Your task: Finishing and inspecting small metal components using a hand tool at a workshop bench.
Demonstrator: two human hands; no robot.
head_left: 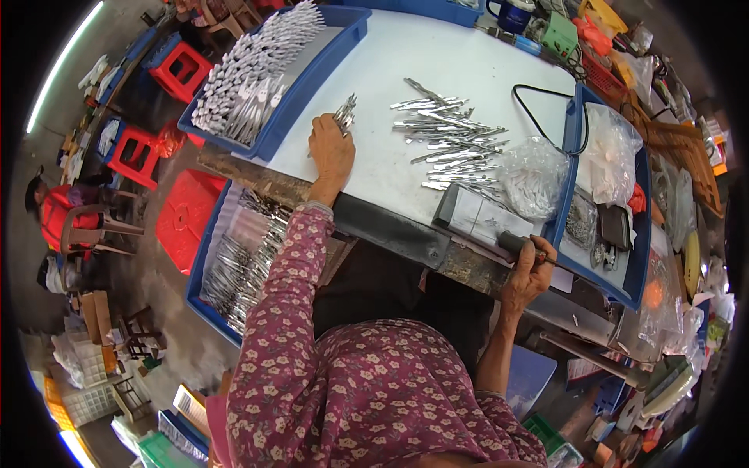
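My left hand point(331, 152) is closed around a small bundle of slim shiny metal pieces point(345, 114) on the white tabletop, near the blue tray at the left. At the front edge of the table, my right hand point(529, 277) grips a dark cylindrical tool point(511, 243); its exact kind does not show. The tool lies over a small dark block with a pale top point(477, 214). Between and beyond my hands spreads a loose heap of slim metal pieces point(452, 140); they look like small hand tools, too fine to name.
A blue tray point(269, 140) at far left holds rows of metal pieces; a lower blue bin point(204, 269) holds more. At right stand a clear plastic bag point(534, 175) and a blue tray point(573, 156) with bags. Red stools point(181, 70) and a seated person point(66, 207) are beyond.
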